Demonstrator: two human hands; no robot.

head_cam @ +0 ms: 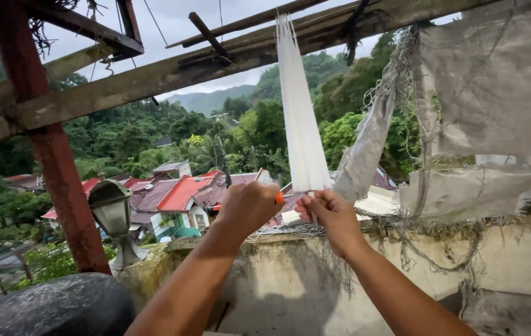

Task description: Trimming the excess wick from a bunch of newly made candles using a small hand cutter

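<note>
White plastic strips (301, 118) hang bundled from the weathered wooden beam (172, 73); the right hand (334, 214) pinches their lower ends, the left hand (248, 205) closes around an orange-handled tool (278, 198). Tugging hard could pull them loose.

White strips (301, 118) hang pale against dark green hills (122, 134). Beside the strips' lower ends, an orange tool tip (279, 198) shows. Left of them stand a rust-red post (47, 143) and red roofs (181, 193) (one wall teal); right, a grey torn sack (496, 106).
</note>
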